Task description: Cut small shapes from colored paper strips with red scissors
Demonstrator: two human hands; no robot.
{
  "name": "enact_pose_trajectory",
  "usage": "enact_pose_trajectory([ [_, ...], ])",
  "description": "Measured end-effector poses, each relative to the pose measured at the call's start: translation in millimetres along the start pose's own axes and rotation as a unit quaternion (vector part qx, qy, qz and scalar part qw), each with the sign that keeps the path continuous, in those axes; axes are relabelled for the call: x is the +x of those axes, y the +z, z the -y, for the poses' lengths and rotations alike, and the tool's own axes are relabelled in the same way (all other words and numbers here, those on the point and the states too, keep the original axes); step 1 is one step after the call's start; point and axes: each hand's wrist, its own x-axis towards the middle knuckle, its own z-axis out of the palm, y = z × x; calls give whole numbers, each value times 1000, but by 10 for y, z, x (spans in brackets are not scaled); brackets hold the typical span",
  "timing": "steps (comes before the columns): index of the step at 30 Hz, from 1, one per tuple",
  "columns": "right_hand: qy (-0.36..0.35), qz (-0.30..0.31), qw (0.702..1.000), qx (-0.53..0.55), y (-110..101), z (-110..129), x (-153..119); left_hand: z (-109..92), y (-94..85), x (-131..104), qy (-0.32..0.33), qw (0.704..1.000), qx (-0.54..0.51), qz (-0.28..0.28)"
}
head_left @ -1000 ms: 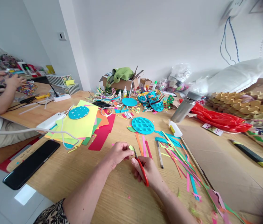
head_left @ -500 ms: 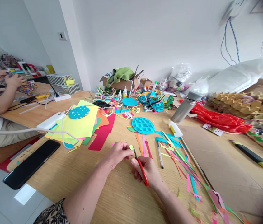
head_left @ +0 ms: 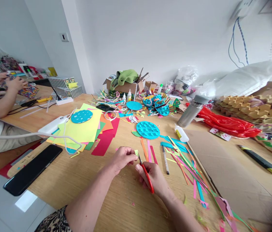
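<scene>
Pinched in the fingertips of my left hand (head_left: 125, 157) is a small yellow-green piece of paper (head_left: 136, 151). My right hand (head_left: 154, 178) is closed round the red handles of a pair of scissors (head_left: 147, 177). The dark blades point up and away, right beside the paper; whether they are cutting into it is too small to tell. Just beyond my hands lie orange, pink and red paper strips (head_left: 148, 151). Behind them rests a round blue piece with raised bumps (head_left: 147, 130). A pen (head_left: 165, 160) lies to the right of my right hand.
Coloured paper sheets (head_left: 87, 125) and a black phone (head_left: 33, 170) lie on the left. Tangled paper strips (head_left: 189, 164), a glue bottle (head_left: 181, 133), a metal flask (head_left: 192, 111), cardboard (head_left: 227, 174) and a utility knife (head_left: 261, 160) are on the right. Another person's hands (head_left: 15, 83) work at far left.
The yellow-green paper and the scissors have shifted very slightly at my fingertips. Both hands stay in almost the same place, and the table things have not moved.
</scene>
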Motion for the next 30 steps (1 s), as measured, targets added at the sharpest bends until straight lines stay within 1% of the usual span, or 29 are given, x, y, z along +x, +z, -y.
enact_pose_trajectory([
  [6, -12, 5, 1000, -11, -7, -32, 12, -13, 5, 1, -1, 1000, -6, 2],
  [11, -2, 2, 1000, -5, -7, -14, 0, 19, -6, 1, 4, 1000, 4, 13],
  [15, 2, 4, 1000, 3, -1, 20, -7, 29, -10, 18, 11, 1000, 3, -2],
  [18, 9, 4, 1000, 7, -1, 34, -8, 27, -9, 26, 7, 1000, 5, -1],
  [24, -7, 8, 1000, -7, -20, 26, -6, 7, -5, 14, 4, 1000, -5, 5],
  [30, 2, 3, 1000, -6, -29, 31, -5, 12, -11, 18, 8, 1000, 4, 9],
])
